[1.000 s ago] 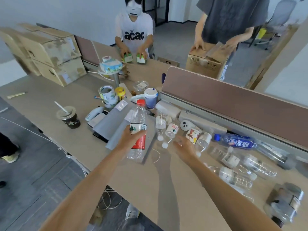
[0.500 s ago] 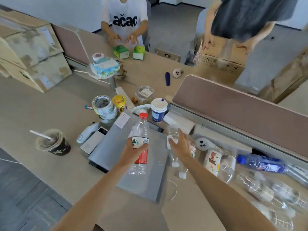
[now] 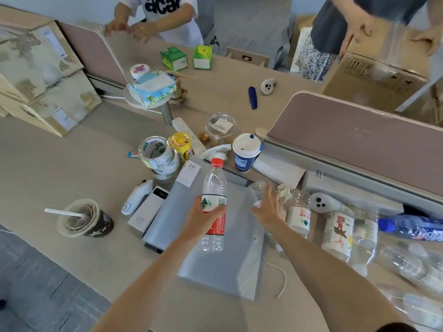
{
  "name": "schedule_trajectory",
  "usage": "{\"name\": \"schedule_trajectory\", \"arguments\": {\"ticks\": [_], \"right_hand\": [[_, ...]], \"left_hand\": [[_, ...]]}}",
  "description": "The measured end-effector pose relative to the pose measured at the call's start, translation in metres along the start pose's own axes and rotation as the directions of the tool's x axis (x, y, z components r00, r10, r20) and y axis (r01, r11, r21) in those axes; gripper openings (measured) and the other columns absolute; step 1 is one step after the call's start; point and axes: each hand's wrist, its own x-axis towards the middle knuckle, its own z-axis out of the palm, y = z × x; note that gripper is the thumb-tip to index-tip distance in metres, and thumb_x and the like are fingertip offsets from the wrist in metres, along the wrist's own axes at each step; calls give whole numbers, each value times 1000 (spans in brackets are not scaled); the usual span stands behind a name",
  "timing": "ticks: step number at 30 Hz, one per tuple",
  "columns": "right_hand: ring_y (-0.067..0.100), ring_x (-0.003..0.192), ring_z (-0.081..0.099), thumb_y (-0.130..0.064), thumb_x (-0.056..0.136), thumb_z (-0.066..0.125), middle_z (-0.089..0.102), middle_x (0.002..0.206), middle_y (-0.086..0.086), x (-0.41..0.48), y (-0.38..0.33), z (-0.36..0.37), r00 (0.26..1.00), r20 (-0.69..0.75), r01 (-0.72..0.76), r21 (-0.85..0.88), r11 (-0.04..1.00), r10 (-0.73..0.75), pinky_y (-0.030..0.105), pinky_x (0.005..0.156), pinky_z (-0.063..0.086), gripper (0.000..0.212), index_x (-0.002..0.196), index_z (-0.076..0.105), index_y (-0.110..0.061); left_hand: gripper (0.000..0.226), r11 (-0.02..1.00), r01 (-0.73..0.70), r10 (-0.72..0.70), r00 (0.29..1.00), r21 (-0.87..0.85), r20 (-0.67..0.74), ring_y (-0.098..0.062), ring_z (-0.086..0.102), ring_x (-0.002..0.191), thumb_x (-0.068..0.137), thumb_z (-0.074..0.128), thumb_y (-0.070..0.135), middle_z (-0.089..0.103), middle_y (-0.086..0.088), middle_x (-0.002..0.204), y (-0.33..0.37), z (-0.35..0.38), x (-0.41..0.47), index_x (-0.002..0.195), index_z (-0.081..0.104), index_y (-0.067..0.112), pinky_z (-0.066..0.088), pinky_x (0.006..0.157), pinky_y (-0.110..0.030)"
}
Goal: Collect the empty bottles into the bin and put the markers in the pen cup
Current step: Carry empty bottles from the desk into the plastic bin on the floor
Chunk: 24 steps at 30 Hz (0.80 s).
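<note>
My left hand (image 3: pixel 202 215) grips a clear bottle with a red cap and red label (image 3: pixel 214 188), held upright above a grey folder (image 3: pixel 215 255). My right hand (image 3: pixel 268 207) is spread with fingers apart, just in front of a small clear bottle (image 3: pixel 257 190) lying by the divider; I cannot tell whether it touches it. Several empty bottles lie to the right: a white-labelled one (image 3: pixel 299 216), one with a bird label (image 3: pixel 338 233) and a blue one (image 3: pixel 412 227). A blue marker (image 3: pixel 252 97) lies on the far desk. No bin or pen cup is visible.
A blue paper cup (image 3: pixel 245 150), tape rolls (image 3: pixel 157 152), a yellow can (image 3: pixel 181 144) and an iced drink (image 3: pixel 84 218) crowd the desk. A pink divider (image 3: pixel 359 140) runs along the right. Cardboard boxes (image 3: pixel 40 68) stand far left. Two people stand across the desk.
The view has moved closer and forward over the desk. My right hand went from the bottles on the right toward the small bottle by the divider and now has its fingers spread. My left hand keeps its bottle.
</note>
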Motion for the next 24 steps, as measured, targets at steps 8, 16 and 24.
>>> {"name": "schedule_trajectory", "arguments": {"ticks": [8, 16, 24], "right_hand": [[26, 113, 51, -31, 81, 72, 50, 131, 5, -55, 18, -58, 996, -88, 26, 556, 831, 27, 32, 85, 40, 89, 153, 21, -21], [24, 136, 40, -40, 82, 73, 40, 150, 3, -159, 146, -133, 962, -254, 108, 694, 712, 102, 41, 106, 38, 92, 154, 20, -23], [22, 140, 35, -37, 83, 72, 34, 155, 3, -311, 333, -173, 869, -364, 115, 806, 580, 334, 35, 107, 32, 89, 154, 20, -23]], "left_hand": [[40, 997, -33, 38, 996, -67, 78, -15, 66, 81, 84, 74, 21, 67, -5, 100, 17, 42, -23, 117, 52, 18, 53, 59, -20], [45, 984, -177, 171, 939, -7, 297, -21, 70, 85, 78, 79, 27, 71, -4, 98, 31, 157, -103, 115, 55, 18, 56, 72, -33], [53, 923, -356, 199, 765, 144, 613, -18, 69, 92, 70, 78, 46, 70, -3, 106, -9, 320, -243, 113, 54, 24, 56, 85, -38]]}}
